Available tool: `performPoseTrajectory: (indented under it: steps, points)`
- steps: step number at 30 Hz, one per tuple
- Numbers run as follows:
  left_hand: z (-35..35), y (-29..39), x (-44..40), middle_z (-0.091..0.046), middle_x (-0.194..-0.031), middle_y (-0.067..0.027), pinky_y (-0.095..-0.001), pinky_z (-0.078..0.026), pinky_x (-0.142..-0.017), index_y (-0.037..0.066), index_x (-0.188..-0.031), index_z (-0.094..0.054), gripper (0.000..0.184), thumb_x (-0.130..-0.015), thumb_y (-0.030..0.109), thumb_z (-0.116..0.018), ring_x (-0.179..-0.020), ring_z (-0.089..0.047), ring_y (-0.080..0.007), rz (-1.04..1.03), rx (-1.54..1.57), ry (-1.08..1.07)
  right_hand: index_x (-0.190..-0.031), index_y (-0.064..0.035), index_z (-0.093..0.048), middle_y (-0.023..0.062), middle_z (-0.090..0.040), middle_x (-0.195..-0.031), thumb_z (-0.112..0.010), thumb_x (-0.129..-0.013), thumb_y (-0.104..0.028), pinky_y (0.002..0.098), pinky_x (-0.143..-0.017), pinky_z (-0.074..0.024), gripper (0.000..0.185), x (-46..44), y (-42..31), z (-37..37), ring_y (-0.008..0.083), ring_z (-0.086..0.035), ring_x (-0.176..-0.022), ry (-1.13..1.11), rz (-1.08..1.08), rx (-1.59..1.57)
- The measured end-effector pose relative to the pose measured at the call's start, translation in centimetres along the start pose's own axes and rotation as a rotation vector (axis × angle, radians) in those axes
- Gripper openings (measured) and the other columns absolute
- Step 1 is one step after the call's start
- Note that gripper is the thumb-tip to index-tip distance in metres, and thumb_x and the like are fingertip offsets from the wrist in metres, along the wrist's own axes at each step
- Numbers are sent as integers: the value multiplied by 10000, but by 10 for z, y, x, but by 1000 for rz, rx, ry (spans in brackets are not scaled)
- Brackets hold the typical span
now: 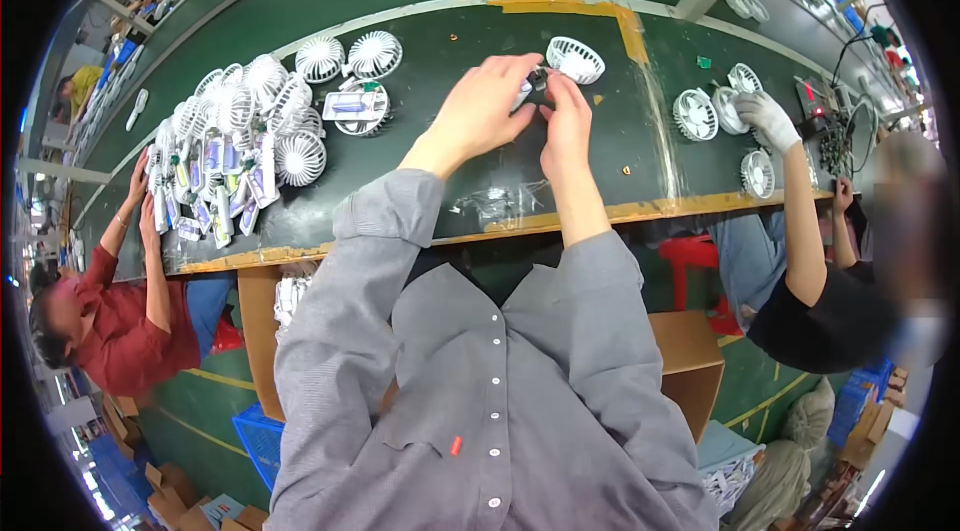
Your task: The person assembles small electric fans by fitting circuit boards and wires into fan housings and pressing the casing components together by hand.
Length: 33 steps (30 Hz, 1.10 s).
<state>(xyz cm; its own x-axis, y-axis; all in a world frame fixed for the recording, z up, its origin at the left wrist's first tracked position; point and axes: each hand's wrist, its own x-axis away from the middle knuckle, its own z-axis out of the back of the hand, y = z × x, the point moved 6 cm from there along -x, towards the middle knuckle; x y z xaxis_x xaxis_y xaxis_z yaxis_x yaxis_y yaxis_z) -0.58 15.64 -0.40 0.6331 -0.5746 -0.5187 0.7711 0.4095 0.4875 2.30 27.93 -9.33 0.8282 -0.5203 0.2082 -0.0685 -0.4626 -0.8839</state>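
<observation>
A white handheld fan point(580, 61) lies over the bench with its round cage pointing away to the right. My left hand point(488, 103) is closed around its handle end, where a bit of white shows between the fingers. My right hand point(568, 126) pinches at the same place, just below the cage. Between the fingertips of both hands is a small dark part point(540, 79), too small to name. My fingers hide most of the handle.
A heap of white fans point(235, 121) with open handles covers the bench at left, near a co-worker in a red shirt point(135, 321). At right, a co-worker's gloved hand point(768, 119) holds a fan among several others. Yellow tape point(570, 7) marks the dark bench top point(440, 41).
</observation>
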Motion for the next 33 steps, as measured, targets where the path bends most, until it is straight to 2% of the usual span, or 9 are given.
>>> performPoseTrajectory:
  steps: [2,7,10,12,16,17,22,29,33]
  points:
    - [-14,11,-7,-655,-1028,-134,-384,-524,-865,19,-1238,-542,442,-843,138,-702,-986,-647,-309,117,134,-123,-1232,-21,-635,45,-629,-1171,-532,-1007,-250,282,-910,-410,337,14,-26,2,116,-546,-1066,-112,63,-16]
    - [-13,53,-1,-638,-907,-38,-231,-519,-732,8,-1215,-553,347,-885,23,-660,-822,-645,-75,468,847,-68,-1262,36,-584,65,-626,-1153,-480,-1027,-236,281,-951,-415,374,72,-83,26,118,-547,-1084,-336,228,108]
    - [-8,90,16,-634,-926,-57,-235,-530,-727,-12,-1186,-588,313,-884,25,-661,-819,-653,-98,662,1249,-107,-1209,36,-585,66,-652,-1020,-490,-1016,-189,264,-863,-449,312,113,-88,59,103,-580,-953,-416,153,262]
    - [-5,111,30,-649,-945,-64,-254,-525,-730,-16,-1149,-631,274,-889,60,-671,-827,-653,-117,581,1148,-207,-1167,31,-586,60,-657,-913,-502,-1004,-151,246,-770,-474,259,140,-94,71,89,-596,-829,-470,47,311]
    - [22,155,50,-666,-1032,-126,-362,-524,-737,8,-1122,-655,325,-830,140,-707,-891,-655,-282,-60,316,-114,-1104,16,-583,71,-642,-835,-499,-990,-94,224,-647,-473,180,183,-111,85,79,-586,-702,-511,-166,277]
    - [24,163,56,-651,-1090,-149,-387,-529,-774,21,-1134,-654,357,-800,135,-711,-946,-627,-348,-137,303,-99,-1074,17,-589,70,-637,-832,-505,-974,-83,230,-668,-475,164,189,-112,89,86,-587,-723,-524,-171,269]
    - [6,184,95,-638,-1116,-133,-376,-560,-795,22,-1081,-657,314,-771,23,-706,-945,-670,-290,-391,673,-233,-948,12,-603,50,-610,-807,-525,-905,-49,250,-710,-470,108,224,-112,111,108,-574,-757,-448,-258,139]
    - [8,212,120,-656,-972,-68,-322,-581,-677,56,-890,-679,261,-634,59,-724,-906,-677,-242,-442,332,-64,-846,-15,-625,-48,-527,-649,-514,-930,-67,204,-495,-307,148,255,-91,136,7,-425,-565,-396,-357,254]
    - [3,216,131,-670,-911,-70,-312,-580,-665,60,-869,-686,233,-642,24,-721,-809,-683,-221,-377,346,-92,-799,-21,-616,-47,-511,-634,-533,-926,-79,209,-491,-296,163,265,-84,140,9,-398,-549,-382,-382,161]
